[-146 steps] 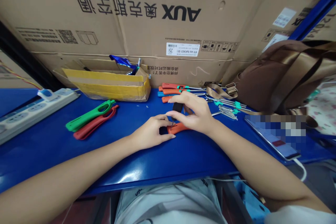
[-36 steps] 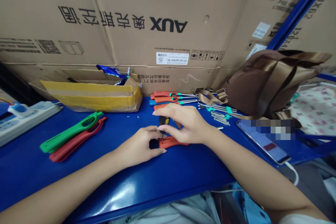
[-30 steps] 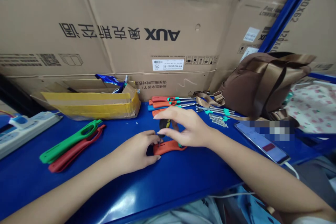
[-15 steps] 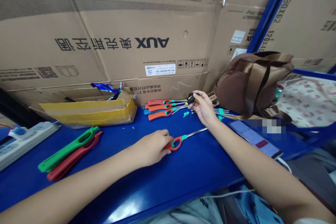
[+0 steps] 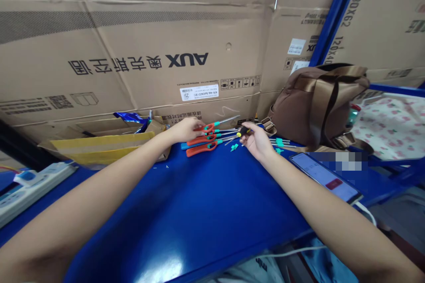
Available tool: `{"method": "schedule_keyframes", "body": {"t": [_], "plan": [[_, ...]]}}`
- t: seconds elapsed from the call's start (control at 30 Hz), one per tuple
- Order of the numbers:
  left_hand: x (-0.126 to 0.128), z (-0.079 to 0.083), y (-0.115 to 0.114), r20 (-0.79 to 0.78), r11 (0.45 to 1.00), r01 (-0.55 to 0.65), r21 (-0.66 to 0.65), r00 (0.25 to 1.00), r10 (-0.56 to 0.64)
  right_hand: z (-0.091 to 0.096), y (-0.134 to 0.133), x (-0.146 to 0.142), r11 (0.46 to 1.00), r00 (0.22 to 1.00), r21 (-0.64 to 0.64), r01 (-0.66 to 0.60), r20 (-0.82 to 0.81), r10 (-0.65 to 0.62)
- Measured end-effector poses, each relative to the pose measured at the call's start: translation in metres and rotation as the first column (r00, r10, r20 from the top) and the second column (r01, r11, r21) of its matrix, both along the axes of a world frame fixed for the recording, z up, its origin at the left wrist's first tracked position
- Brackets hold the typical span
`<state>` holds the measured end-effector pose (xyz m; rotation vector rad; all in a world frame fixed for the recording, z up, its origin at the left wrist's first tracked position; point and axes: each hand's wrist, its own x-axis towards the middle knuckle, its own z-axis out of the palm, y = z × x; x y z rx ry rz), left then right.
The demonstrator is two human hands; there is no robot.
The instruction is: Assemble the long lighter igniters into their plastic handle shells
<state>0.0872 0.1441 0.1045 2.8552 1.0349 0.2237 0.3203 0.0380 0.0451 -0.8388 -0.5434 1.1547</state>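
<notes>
My left hand [image 5: 187, 130] is closed around the handle of a red gas lighter [image 5: 210, 128], whose metal rod points right. It is at the back of the blue table, over a row of long-necked lighters. In that row lie an orange lighter [image 5: 201, 148] and a blue lighter [image 5: 183, 146], their rods also to the right. My right hand [image 5: 258, 142] grips a screwdriver [image 5: 243, 131] by its black and yellow handle, close to the rods. Small teal plastic pieces [image 5: 234, 147] lie below the screwdriver. More metal rods with a teal part [image 5: 280, 142] rest right of my right wrist.
A cardboard box with yellow tape [image 5: 99, 149] stands back left, beside a white power strip [image 5: 36, 190]. At the right are a brown bag [image 5: 299, 106] and a phone [image 5: 323, 177] on a white cable. Large cartons [image 5: 139, 22] wall off the back.
My left hand has carried the red lighter from mid-table back and left to the row. My right hand still holds the screwdriver. My left arm now covers the green and red lighter bodies.
</notes>
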Motion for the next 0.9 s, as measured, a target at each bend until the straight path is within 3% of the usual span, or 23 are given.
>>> {"method": "schedule_keyframes", "body": {"t": [0.2, 0.57, 0.7, 0.9], "plan": [[0.023, -0.026, 0.017, -0.084, 0.991, -0.017, 0.130, 0.996, 0.028, -0.015, 0.005, -0.004, 0.994, 0.997, -0.081, -0.068, 0.038, 0.071], [0.021, -0.057, 0.001, -0.070, 0.971, -0.098, 0.217, 0.991, 0.116, -0.009, -0.001, -0.012, 0.993, 0.987, -0.020, -0.116, 0.110, 0.117], [0.018, -0.059, -0.005, -0.018, 0.960, -0.105, 0.261, 0.993, 0.113, -0.013, -0.001, -0.013, 0.991, 0.983, -0.031, -0.130, 0.127, 0.133], [0.001, -0.047, -0.024, 0.100, 0.948, -0.112, 0.297, 0.991, 0.086, -0.008, -0.001, -0.007, 0.991, 0.985, 0.008, -0.135, 0.111, 0.133]]}}
